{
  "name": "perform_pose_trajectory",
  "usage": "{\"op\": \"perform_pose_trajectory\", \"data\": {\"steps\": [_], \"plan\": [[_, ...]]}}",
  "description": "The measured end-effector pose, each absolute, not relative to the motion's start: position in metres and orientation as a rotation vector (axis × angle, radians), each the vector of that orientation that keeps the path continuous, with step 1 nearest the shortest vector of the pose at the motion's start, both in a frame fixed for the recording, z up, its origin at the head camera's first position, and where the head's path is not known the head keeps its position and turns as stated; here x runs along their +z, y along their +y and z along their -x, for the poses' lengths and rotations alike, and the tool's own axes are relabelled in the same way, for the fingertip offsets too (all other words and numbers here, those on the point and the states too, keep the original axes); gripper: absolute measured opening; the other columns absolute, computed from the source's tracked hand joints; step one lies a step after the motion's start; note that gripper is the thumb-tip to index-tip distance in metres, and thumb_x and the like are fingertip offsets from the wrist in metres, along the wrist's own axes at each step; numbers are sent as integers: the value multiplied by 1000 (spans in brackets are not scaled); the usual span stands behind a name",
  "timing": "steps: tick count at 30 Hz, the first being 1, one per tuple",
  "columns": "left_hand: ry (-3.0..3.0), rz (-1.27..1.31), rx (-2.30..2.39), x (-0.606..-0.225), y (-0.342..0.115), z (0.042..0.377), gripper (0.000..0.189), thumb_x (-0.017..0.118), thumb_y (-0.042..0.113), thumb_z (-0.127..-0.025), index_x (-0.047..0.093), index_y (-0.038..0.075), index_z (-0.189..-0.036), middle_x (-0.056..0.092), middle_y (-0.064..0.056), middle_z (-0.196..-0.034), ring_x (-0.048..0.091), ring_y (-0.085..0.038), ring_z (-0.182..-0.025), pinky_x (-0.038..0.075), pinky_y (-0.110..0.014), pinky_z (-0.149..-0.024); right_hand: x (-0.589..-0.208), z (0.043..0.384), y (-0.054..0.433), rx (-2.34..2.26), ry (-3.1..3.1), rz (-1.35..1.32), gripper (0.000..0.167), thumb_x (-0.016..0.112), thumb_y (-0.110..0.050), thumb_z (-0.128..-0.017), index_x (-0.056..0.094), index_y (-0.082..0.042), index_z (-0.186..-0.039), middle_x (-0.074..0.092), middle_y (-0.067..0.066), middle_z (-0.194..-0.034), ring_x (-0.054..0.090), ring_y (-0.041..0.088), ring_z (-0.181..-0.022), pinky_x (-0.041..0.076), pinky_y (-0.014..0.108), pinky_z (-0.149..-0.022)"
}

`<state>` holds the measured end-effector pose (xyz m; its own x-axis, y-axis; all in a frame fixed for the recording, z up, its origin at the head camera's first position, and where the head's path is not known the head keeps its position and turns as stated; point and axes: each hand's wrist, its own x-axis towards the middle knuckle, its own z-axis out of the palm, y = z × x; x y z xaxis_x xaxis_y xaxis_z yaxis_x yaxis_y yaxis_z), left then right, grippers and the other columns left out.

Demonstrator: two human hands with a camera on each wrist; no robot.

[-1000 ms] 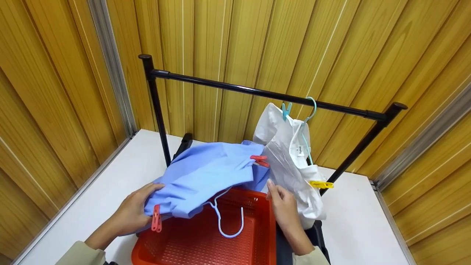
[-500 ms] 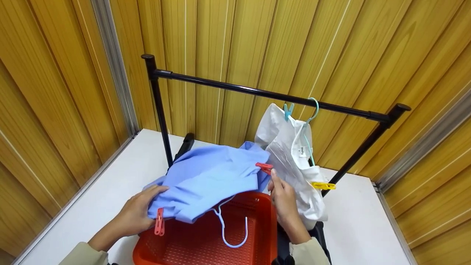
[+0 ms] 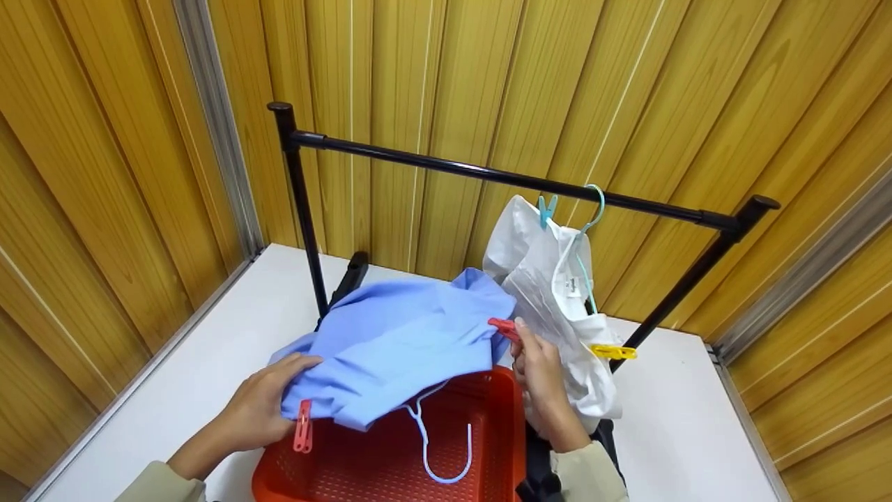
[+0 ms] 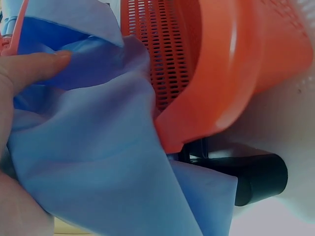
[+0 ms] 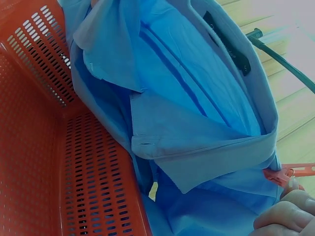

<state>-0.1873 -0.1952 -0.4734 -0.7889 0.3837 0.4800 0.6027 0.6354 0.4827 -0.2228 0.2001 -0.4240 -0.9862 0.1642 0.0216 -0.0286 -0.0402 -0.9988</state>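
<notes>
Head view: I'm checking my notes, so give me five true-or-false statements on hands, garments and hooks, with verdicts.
1. The right hand grips a red peg on the blue garment. True.
2. The left hand holds the white garment. False: the left hand holds the blue garment.
3. The white garment bears a yellow peg. True.
4. The teal hook is over the rail. True.
5. The blue hook is over the rail. False: it is off the rail.

The head view was bright, the wrist views dimmer and hazier.
The rail (image 3: 474, 169) glinted, glare streaked the basket (image 4: 232, 81), soft shadows creased the blue garment (image 3: 404, 335), and the right wrist view's upper right corner was washed out pale.
</notes>
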Motion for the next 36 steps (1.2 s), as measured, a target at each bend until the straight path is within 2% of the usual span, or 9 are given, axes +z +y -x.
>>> {"op": "perform_pose_trajectory", "data": {"steps": [7,17,27,36], "plan": [[-2483,804,-898,-476,-194,188,71,95,6,-67,67,3,-132,70,-12,-127,68,-29,-105,58,-48,-81,-423,222,203,2052,-2160,124,45,55,-26,-110,60,-5,-71,37,-5,-52,31,5,-45,25,19,-43],[-2493,796,-883,-476,-194,188,71,92,2,-66,67,3,-133,70,-9,-125,66,-23,-99,57,-45,-77,-423,220,203,1876,-2192,66,41,58,-16,-107,60,16,-82,39,-5,-51,35,5,-45,27,19,-44],[-2458,785,-860,-479,-193,188,70,92,1,-63,69,3,-130,70,-8,-124,69,-27,-101,57,-46,-77,-425,219,204,1795,-2194,23,38,59,-13,-105,62,7,-73,40,-5,-50,36,5,-45,27,19,-45],[-2512,745,-888,-478,-193,187,69,92,2,-66,69,3,-131,70,-9,-126,69,-29,-101,57,-47,-76,-424,216,204,1822,-2150,18,37,59,-10,-104,60,17,-80,42,-5,-51,37,5,-45,28,18,-45]]}}
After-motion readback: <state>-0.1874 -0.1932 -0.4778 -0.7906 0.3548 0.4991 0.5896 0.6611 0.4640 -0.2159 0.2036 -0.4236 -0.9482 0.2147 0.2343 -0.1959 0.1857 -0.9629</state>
